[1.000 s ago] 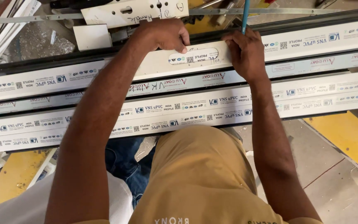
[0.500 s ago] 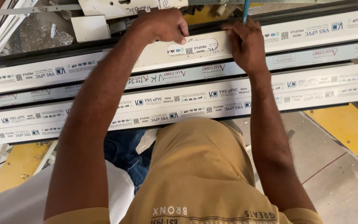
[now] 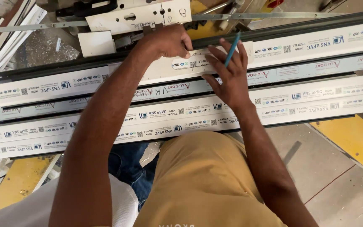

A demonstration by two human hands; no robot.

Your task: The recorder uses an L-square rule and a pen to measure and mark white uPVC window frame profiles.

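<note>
On the top white profile (image 3: 307,44): left hand (image 3: 171,41), fingers curled, pressing down, grasping nothing visible. Just beside it, right hand (image 3: 230,77), fingers spread flat over this profile and the next, a blue pencil (image 3: 232,49) pinched between them, tip up. Nearer the person than the top profile: stacked white profiles (image 3: 106,122), printed film. Beyond it: white template plate (image 3: 139,17), metal strip (image 3: 274,15). Below the profiles: yellow floor patch (image 3: 353,138).

White printed-film profiles (image 3: 274,101), a teal pencil (image 3: 232,49), mustard-tan shirt (image 3: 202,180), blue jeans (image 3: 127,164), yellow floor patches (image 3: 349,138)
</note>
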